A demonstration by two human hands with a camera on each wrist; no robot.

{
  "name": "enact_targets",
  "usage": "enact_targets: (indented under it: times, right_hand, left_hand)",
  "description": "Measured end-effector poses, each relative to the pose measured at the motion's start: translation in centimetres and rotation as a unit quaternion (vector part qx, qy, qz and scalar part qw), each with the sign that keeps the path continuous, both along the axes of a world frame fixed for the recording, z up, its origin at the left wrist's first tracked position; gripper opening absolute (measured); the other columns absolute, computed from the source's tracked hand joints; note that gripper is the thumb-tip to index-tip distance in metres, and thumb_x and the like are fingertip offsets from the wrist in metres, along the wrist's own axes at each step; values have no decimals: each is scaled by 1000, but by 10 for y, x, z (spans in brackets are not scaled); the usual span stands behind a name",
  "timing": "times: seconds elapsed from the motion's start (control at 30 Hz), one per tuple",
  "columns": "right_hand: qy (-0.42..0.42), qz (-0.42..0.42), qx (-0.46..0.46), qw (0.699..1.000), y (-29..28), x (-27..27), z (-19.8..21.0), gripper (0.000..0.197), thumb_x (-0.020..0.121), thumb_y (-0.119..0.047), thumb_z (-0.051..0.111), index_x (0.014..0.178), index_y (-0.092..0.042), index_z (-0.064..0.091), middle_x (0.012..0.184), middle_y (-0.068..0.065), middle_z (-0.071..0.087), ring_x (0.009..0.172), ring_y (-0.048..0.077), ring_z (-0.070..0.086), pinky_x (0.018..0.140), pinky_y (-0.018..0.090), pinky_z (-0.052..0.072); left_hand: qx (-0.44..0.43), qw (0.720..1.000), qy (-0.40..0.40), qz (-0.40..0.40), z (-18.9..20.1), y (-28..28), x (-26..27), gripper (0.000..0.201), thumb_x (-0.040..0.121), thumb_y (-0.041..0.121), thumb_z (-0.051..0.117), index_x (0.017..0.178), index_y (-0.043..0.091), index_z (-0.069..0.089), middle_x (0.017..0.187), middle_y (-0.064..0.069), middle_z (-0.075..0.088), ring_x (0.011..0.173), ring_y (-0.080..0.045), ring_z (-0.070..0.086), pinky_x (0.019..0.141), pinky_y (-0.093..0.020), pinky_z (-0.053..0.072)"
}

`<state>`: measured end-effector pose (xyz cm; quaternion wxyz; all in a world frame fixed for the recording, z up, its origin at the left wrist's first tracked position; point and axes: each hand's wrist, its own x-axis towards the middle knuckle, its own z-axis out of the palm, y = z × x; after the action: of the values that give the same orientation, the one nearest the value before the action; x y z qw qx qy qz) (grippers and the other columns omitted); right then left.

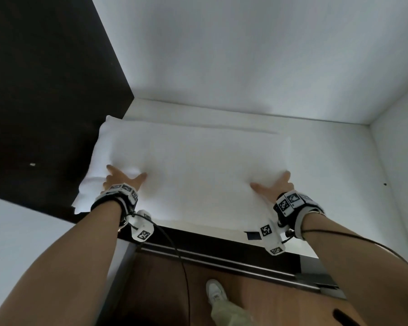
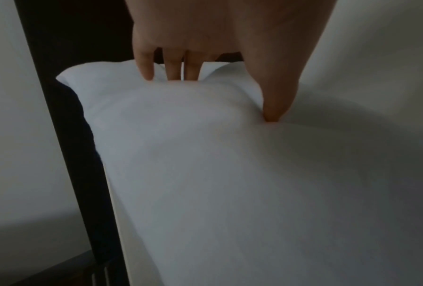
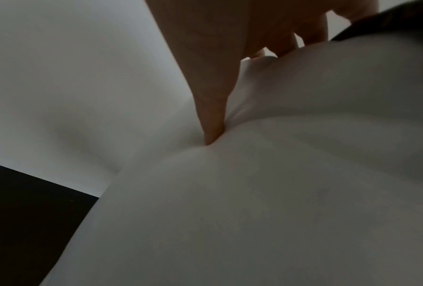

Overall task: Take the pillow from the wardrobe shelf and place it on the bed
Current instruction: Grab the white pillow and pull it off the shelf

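While the white pillow (image 1: 193,175) lies on the wardrobe shelf (image 1: 335,161), overhanging its front edge, treat it as soft, light and bulky — take hold at both ends. Left hand (image 1: 121,178) and right hand (image 1: 275,187) each grip it, thumbs dented into the cover. The dark side panel (image 1: 45,102) crowds the left end.

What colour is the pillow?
White all over; the pillow shows best in the head view.
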<state>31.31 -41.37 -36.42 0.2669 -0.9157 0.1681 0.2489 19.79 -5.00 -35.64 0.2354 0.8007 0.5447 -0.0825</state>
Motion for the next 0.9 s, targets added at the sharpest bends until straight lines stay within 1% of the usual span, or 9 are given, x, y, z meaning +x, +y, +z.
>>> enact_targets:
  times: [0.13,0.23,0.37,0.47,0.53,0.63,0.77,0.83,0.9]
  right_hand:
    - [-18,8,-31,999,9,3,-8,107,63,-53,74,140,-15,10,134,18,40,125,39,39,101,48,35]
    - [-31,18,-30,999,16,3,-10,93,68,-41,76,133,-10,18,129,19,43,121,39,42,96,46,39]
    - [-74,26,-5,997,22,1,-14,70,77,-22,68,127,-6,22,111,21,56,101,39,57,82,41,46]
    - [-110,29,21,993,25,-10,-7,55,83,-7,54,128,-7,23,90,14,52,91,39,61,70,34,40]
    - [-120,18,37,992,25,-18,1,51,86,-6,50,129,-7,24,93,18,55,94,41,61,70,35,39]
    - [-144,-1,71,987,26,-35,17,48,88,-9,50,130,-8,27,110,25,60,99,43,60,76,40,44]
    - [-185,-22,123,975,19,-70,45,47,90,-14,51,131,-9,30,114,25,61,102,43,59,82,43,46]
    - [-205,-33,137,969,10,-91,58,47,90,-14,52,132,-10,31,116,24,61,104,42,59,82,41,46]
    - [-220,-32,148,964,0,-113,72,48,90,-13,53,133,-10,32,119,24,60,106,42,58,84,40,45]
  left_hand:
    - [-15,999,-19,-33,-12,7,1,89,75,58,63,138,0,39,138,-22,51,125,-38,51,103,-43,44]
    - [-10,998,-23,-63,-17,6,1,56,93,39,50,129,-3,49,133,-26,55,121,-39,54,99,-40,42]
    - [-8,998,-33,-62,-16,3,4,44,99,30,38,127,-3,46,133,-27,51,123,-41,50,99,-43,40]
    - [-11,996,-85,-30,-6,1,-2,44,99,27,36,130,-4,45,134,-28,51,123,-43,48,101,-44,39]
    - [-12,992,-121,-14,6,-3,-9,44,99,26,36,130,-4,45,133,-28,52,123,-43,49,101,-45,38]
    - [-3,984,-178,-16,29,-15,-25,43,99,24,36,128,-7,44,133,-30,51,123,-44,48,102,-45,37]
    - [24,971,-234,-31,64,-39,-60,42,99,23,37,122,-11,45,126,-32,53,118,-45,50,97,-44,39]
    - [33,965,-257,-33,78,-51,-87,34,99,23,37,103,-9,49,105,-31,56,100,-41,54,84,-42,40]
    - [46,961,-272,-26,89,-63,-118,32,98,21,38,72,3,36,74,-18,43,79,-28,42,69,-34,30]
